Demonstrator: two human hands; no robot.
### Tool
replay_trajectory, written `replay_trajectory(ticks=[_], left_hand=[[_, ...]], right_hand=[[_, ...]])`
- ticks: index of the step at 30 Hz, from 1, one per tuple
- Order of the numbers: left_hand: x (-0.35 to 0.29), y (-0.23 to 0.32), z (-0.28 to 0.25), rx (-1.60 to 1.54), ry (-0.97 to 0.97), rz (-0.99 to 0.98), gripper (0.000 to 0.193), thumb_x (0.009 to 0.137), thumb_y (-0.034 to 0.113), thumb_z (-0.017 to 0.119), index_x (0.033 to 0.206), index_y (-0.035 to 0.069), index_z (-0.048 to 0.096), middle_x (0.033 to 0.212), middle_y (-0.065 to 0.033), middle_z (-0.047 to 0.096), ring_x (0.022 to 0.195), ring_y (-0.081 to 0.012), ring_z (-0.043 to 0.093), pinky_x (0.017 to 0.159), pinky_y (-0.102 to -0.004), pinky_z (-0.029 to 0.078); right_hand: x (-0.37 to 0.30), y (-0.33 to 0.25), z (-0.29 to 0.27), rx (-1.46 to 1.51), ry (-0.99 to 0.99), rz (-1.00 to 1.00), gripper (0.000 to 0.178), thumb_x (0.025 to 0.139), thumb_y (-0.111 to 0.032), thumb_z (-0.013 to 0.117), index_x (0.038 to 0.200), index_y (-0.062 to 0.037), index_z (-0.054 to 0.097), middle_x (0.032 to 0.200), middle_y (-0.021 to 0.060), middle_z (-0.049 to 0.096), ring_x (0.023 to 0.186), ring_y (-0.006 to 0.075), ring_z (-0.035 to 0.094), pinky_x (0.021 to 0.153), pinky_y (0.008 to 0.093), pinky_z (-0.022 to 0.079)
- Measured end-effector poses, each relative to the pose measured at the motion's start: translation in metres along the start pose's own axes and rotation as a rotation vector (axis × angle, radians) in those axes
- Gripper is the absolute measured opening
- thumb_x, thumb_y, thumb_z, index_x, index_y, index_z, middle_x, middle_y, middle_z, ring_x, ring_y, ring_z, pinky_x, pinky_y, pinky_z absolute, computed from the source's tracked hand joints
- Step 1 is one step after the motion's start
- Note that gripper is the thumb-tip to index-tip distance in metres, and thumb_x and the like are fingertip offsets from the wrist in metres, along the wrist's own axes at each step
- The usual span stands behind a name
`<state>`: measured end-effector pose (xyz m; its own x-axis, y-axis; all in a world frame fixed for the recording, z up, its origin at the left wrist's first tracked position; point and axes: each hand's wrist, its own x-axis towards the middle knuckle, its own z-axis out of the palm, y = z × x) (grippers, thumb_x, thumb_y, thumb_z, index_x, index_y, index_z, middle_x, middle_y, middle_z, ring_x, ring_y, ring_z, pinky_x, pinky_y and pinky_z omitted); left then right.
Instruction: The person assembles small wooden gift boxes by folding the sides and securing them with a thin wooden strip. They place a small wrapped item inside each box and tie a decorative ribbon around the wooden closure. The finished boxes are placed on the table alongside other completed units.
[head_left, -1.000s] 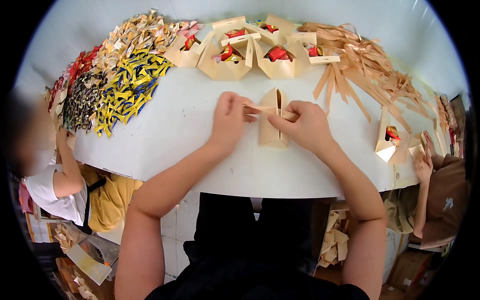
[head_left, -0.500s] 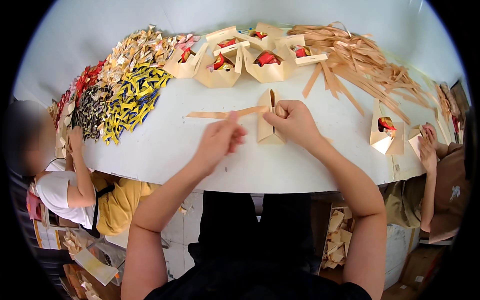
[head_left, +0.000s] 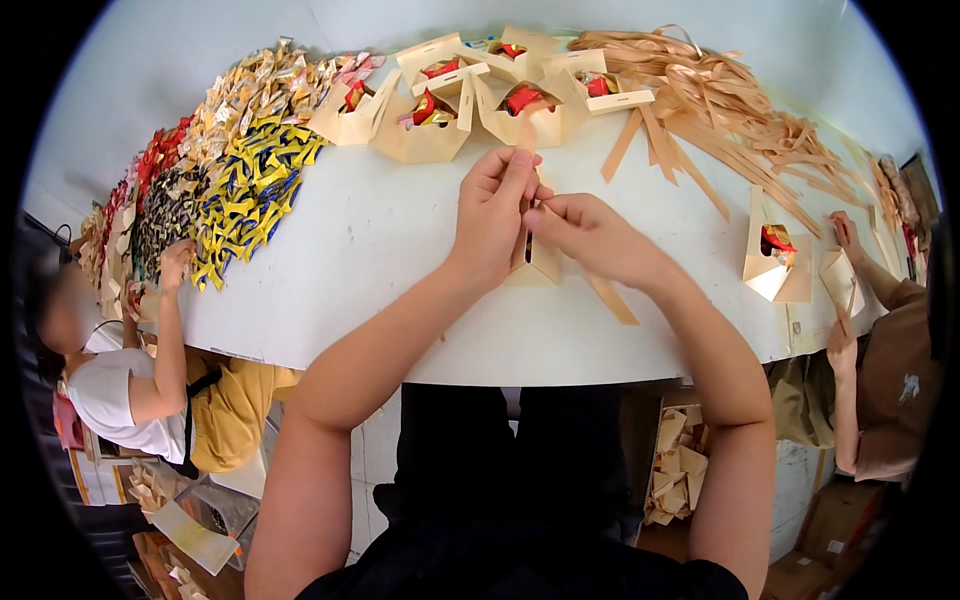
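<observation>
A closed cream paper box (head_left: pixel 541 266) stands on the table in front of me, mostly covered by my hands. A flat tan ribbon (head_left: pixel 613 303) runs at the box's top, one tail slanting down to the right and the other end rising above my fingers. My left hand (head_left: pixel 488 215) is closed, with thumb and fingers pinching the ribbon over the box's far side. Close beside it, my right hand (head_left: pixel 595 238) pinches at the ribbon near the box's top slit. Exactly how the ribbon passes between the fingers is hidden.
Several open boxes (head_left: pixel 418 143) with red-wrapped sweets stand at the back. Wrapped candies (head_left: pixel 255 190) are heaped at left, loose ribbons (head_left: pixel 730 120) at back right. One person (head_left: pixel 130 385) sits at left, reaching to the candies; another (head_left: pixel 885 370) at right handles a box.
My left hand has moved right and away from me, to the box. The ribbon, earlier stretched out leftward, now points away and down to the right. Both neighbours' hands have shifted.
</observation>
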<state>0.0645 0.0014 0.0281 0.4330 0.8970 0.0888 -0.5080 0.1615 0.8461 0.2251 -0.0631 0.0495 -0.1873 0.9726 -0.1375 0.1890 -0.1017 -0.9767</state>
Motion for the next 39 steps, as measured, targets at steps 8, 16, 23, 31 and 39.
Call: replay_trajectory(ticks=[8,16,23,31,39], left_hand=[[-0.012,-0.006,-0.008,0.37,-0.182,0.031,0.023,0.117,0.021,0.055,0.123,0.001,0.064,0.089,0.0026,0.061,0.085,-0.0048,0.054,0.079,-0.0245,0.047],[-0.018,-0.013,-0.001,0.462,-0.224,0.192,0.031,0.117,0.027,0.055,0.111,-0.002,0.065,0.085,-0.0009,0.065,0.076,-0.0065,0.054,0.072,-0.025,0.047],[-0.017,-0.011,-0.006,0.327,-0.217,0.124,0.037,0.12,0.028,0.048,0.107,-0.001,0.066,0.089,-0.0015,0.066,0.08,-0.0065,0.057,0.078,-0.0246,0.05],[-0.01,-0.014,-0.006,0.204,-0.262,0.109,0.032,0.119,0.024,0.052,0.108,-0.002,0.066,0.086,-0.0012,0.065,0.081,-0.0071,0.058,0.077,-0.0254,0.05],[-0.014,-0.009,-0.012,0.297,-0.231,0.103,0.03,0.119,0.024,0.051,0.111,0.001,0.068,0.096,-0.0019,0.068,0.088,-0.0072,0.059,0.082,-0.0267,0.051]], right_hand=[[-0.01,-0.033,-0.039,0.231,0.151,-0.063,0.04,0.105,-0.034,0.072,0.077,-0.0124,0.056,0.07,-0.0052,0.05,0.063,0.008,0.046,0.062,0.0255,0.04],[-0.01,-0.052,0.006,0.448,0.353,-0.304,0.042,0.112,-0.044,0.065,0.099,-0.0044,0.073,0.08,-0.0008,0.068,0.072,0.0105,0.06,0.072,0.0274,0.05],[-0.006,-0.02,-0.025,-0.193,0.5,-0.177,0.046,0.11,-0.044,0.068,0.096,-0.0018,0.079,0.078,-0.0021,0.065,0.071,0.0077,0.052,0.065,0.0258,0.041],[-0.002,-0.018,-0.011,0.168,0.528,-0.504,0.024,0.098,-0.024,0.085,0.088,-0.0029,0.079,0.074,-0.0059,0.061,0.066,0.0025,0.047,0.058,0.0251,0.036],[-0.027,-0.014,-0.037,-0.146,0.109,-0.32,0.019,0.092,-0.019,0.09,0.094,-0.0039,0.078,0.072,-0.0026,0.068,0.065,0.0037,0.054,0.059,0.0245,0.041]])
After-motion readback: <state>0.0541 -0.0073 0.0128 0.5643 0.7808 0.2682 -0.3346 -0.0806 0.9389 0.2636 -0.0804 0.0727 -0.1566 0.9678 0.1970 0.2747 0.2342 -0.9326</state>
